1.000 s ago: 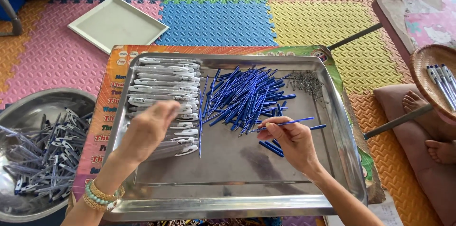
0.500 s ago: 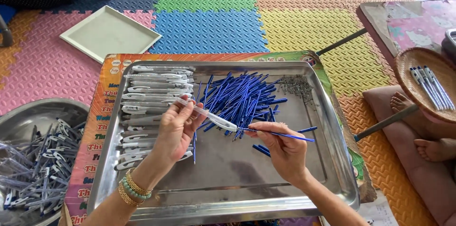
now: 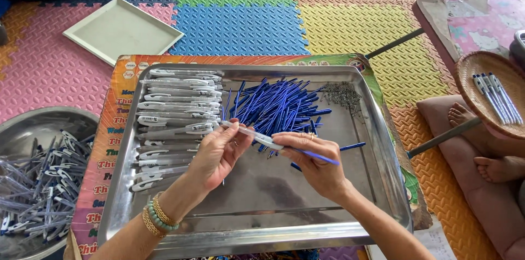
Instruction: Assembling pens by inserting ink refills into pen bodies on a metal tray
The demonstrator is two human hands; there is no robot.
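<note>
- The left hand (image 3: 219, 153) is pinching a clear plastic pen barrel with a white clip (image 3: 252, 135) near its far end, holding it slanted above the shallow steel tray (image 3: 383, 183); a second ago this hand was reaching empty toward the row of barrels.
- The right hand (image 3: 317, 164) is pinching a thin blue ink refill (image 3: 317, 156) and is pressing against the barrel's near end, so the refill now appears to be lining up with the barrel, where earlier it was held apart.
- This is suggesting that the picking-up is done and the two parts are meeting above the middle of the tray.
- A stack of matching clear barrels (image 3: 175, 112) is lying along the tray's left side, and a heap of blue refills (image 3: 279, 104) is lying at the far middle.
- A small pile of tiny metal springs (image 3: 342, 96) is sitting at the far right of the tray.
- A round steel bowl (image 3: 33, 129) of pens is standing on the floor mat to the left.
</note>
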